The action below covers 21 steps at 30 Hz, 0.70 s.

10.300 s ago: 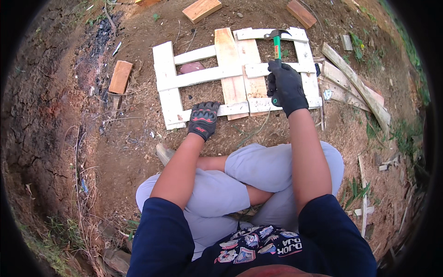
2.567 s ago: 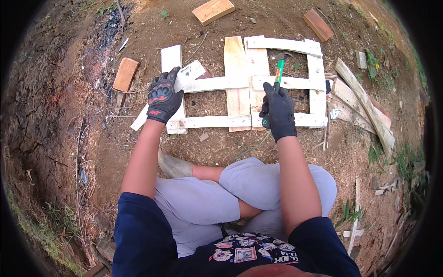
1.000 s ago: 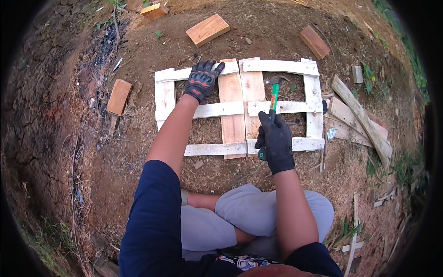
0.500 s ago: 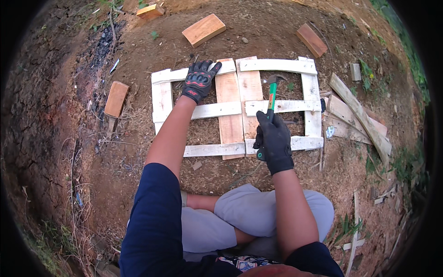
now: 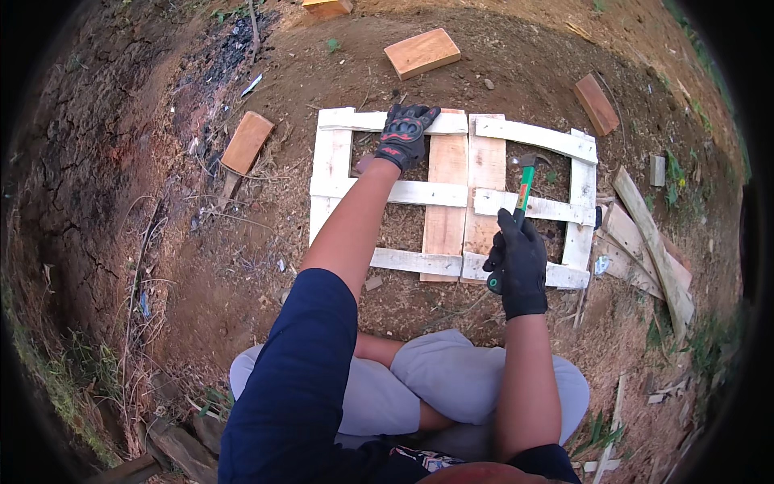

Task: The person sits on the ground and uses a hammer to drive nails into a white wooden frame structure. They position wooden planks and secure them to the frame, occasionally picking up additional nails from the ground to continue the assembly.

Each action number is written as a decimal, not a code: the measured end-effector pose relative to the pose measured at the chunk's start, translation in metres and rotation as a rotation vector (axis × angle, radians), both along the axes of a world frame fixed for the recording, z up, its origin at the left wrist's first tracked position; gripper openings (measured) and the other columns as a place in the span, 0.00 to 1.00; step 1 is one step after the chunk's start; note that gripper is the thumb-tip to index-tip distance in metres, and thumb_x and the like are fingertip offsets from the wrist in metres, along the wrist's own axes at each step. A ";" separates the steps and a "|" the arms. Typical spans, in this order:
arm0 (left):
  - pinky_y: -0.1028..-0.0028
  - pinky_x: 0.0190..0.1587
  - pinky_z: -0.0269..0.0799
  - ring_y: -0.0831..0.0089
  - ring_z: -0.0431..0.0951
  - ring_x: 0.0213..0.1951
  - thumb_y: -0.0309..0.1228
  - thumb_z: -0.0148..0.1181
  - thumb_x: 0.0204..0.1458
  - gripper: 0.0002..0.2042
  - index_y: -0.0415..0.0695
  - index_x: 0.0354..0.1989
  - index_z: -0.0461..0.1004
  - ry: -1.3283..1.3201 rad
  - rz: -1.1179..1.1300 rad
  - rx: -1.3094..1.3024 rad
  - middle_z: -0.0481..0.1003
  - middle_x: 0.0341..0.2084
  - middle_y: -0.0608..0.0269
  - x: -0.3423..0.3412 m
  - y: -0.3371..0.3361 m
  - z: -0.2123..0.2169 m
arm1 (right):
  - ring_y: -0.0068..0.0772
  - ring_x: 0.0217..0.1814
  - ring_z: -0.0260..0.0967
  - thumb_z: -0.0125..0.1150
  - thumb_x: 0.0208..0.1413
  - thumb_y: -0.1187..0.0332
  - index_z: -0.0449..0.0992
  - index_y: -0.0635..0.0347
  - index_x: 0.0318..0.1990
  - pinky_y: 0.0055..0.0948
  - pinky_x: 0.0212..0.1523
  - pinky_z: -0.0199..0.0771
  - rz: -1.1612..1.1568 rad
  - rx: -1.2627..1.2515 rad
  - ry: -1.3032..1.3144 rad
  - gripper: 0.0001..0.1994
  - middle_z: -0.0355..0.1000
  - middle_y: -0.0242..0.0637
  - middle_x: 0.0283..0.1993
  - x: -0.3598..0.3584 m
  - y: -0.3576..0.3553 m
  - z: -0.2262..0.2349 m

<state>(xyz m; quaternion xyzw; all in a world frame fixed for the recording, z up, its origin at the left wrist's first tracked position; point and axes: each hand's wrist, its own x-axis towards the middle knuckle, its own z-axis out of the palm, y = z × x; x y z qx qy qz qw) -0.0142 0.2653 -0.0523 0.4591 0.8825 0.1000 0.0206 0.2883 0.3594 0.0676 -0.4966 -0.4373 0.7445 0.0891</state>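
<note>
On bare dirt, white-painted slatted wooden frame point(image 5: 451, 194) lies flat. Left hand point(image 5: 405, 134) presses fingers spread on its far edge; right hand point(image 5: 518, 262) grips green-handled claw hammer point(image 5: 522, 192) over right slats. Risk: loose slat shifts, swing glances.

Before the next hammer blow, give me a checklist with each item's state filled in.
1. Right hand shut on the green-handled hammer: ok.
2. Left hand steadying the top slat of the white-painted wooden frame: ok.
3. Left hand fingers clear of the hammer head: ok, they are apart.
4. Frame lying flat on the dirt: ok.
5. Nail in place under the hammer head: cannot tell, too small.
6. Loose wood scraps clear of the frame: not ok, scraps crowd its right edge.
</note>
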 end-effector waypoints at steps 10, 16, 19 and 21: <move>0.52 0.82 0.45 0.54 0.67 0.73 0.30 0.59 0.55 0.32 0.60 0.72 0.73 -0.156 0.121 0.038 0.72 0.69 0.54 0.003 0.007 0.011 | 0.20 0.16 0.61 0.66 0.67 0.61 0.70 0.55 0.37 0.28 0.17 0.68 0.002 0.022 0.013 0.13 0.64 0.27 0.22 0.001 0.001 0.000; 0.56 0.77 0.56 0.52 0.70 0.70 0.31 0.63 0.52 0.28 0.59 0.65 0.79 -0.170 0.157 0.082 0.74 0.67 0.55 -0.001 0.009 0.012 | 0.21 0.16 0.63 0.67 0.67 0.59 0.70 0.55 0.34 0.28 0.17 0.68 0.017 0.056 0.002 0.15 0.66 0.28 0.23 0.001 0.001 -0.005; 0.56 0.76 0.57 0.52 0.70 0.69 0.29 0.64 0.51 0.28 0.58 0.64 0.80 -0.148 0.174 0.121 0.76 0.66 0.55 0.000 0.008 0.009 | 0.21 0.16 0.63 0.67 0.67 0.59 0.69 0.56 0.34 0.28 0.18 0.68 0.008 0.045 0.002 0.15 0.66 0.28 0.22 0.001 0.001 -0.005; 0.57 0.76 0.57 0.53 0.71 0.69 0.28 0.64 0.50 0.27 0.57 0.63 0.81 -0.153 0.162 0.129 0.76 0.65 0.55 -0.002 0.009 0.008 | 0.21 0.16 0.63 0.68 0.67 0.59 0.69 0.56 0.34 0.29 0.18 0.68 0.016 0.046 0.014 0.16 0.66 0.28 0.21 0.001 0.001 -0.004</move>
